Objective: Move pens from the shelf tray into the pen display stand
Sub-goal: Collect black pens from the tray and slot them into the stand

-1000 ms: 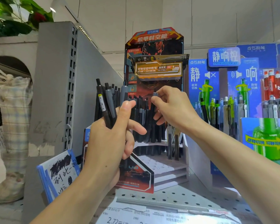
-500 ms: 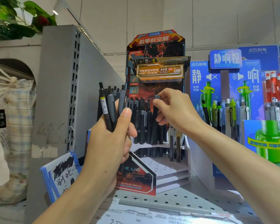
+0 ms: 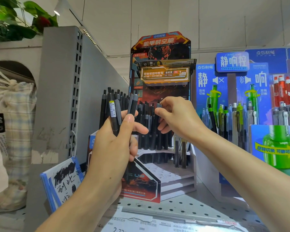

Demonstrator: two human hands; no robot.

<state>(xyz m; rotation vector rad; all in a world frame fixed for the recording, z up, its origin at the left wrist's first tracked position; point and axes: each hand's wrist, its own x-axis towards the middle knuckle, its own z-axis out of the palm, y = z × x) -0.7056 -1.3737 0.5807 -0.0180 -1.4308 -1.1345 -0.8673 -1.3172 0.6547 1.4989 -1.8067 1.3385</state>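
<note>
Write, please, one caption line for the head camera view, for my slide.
Left hand holds a bundle of black pens while right hand pinches one pen at the display stand.

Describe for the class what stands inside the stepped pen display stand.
Dark pens stand upright on the upper steps of the pen display stand; the lower steps show bare holes. The left hand with its bundle of pens hides the stand's left side.

pen bundle (image 3: 115, 113) left of display stand (image 3: 159, 164), pens (image 3: 149, 128) inside
</note>
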